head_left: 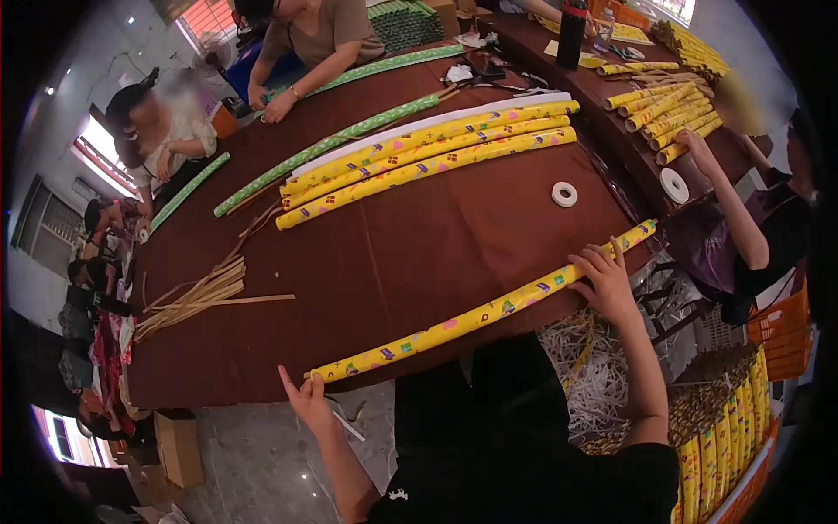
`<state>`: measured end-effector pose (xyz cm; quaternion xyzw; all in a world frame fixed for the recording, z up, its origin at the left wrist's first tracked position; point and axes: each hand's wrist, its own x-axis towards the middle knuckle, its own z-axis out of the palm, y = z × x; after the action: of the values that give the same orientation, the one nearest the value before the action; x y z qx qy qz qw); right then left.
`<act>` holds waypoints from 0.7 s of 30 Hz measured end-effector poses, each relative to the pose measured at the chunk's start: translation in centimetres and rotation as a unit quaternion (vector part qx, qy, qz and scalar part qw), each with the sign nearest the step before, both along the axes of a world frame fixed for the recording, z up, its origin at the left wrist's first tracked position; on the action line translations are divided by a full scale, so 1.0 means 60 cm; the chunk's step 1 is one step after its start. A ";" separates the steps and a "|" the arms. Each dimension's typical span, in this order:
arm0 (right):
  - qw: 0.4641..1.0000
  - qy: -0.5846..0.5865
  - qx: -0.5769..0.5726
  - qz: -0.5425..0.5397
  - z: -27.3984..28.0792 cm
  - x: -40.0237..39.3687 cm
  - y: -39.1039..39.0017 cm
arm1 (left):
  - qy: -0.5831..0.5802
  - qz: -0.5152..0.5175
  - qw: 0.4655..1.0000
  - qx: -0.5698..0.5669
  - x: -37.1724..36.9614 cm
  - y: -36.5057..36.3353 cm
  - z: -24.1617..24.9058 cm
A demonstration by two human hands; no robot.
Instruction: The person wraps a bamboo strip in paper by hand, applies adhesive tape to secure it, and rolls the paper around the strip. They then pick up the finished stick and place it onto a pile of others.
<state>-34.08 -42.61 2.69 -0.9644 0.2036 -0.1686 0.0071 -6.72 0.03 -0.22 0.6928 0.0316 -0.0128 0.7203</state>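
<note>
A yellow patterned roll of wrapping paper [454, 325] lies slantwise along the near edge of the brown-covered table. My left hand [311, 405] is at its left end, index finger stretched out and apart from the thumb, which touches the roll's end. Near the other end, my right hand [608, 286] holds the roll, with its fingers over the top and the thumb on the near side. Farther back lie several yellow rolls [428, 166] side by side, with a white roll [349, 153] behind them. A white tape ring [564, 194] rests beyond my right hand.
Brown paper strips [205, 297] are heaped at the table's left. Green rolls [332, 157] lie toward the back. Co-workers sit around the tables; one person's hand [696, 150] at right touches yellow rolls. Shredded paper [594, 375] and a crate of rolls [724, 463] are beside me.
</note>
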 end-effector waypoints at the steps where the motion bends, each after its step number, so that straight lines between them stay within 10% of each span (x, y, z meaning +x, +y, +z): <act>1: 0.999 -0.001 -0.023 0.029 0.003 0.000 -0.004 | -0.006 0.004 1.000 0.001 0.004 0.004 0.003; 8: 0.973 -0.036 -0.131 0.185 0.009 -0.030 0.036 | -0.120 0.071 0.983 -0.122 0.049 0.026 0.072; 21: 0.995 -0.052 0.014 0.079 -0.133 -0.110 0.168 | -0.205 -0.081 0.904 -0.367 0.093 -0.054 0.090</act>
<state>-40.65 -32.51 -5.32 -0.9671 0.1286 -0.2149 0.0441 -1.16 -3.20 5.17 0.3666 -0.1802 0.0603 0.9108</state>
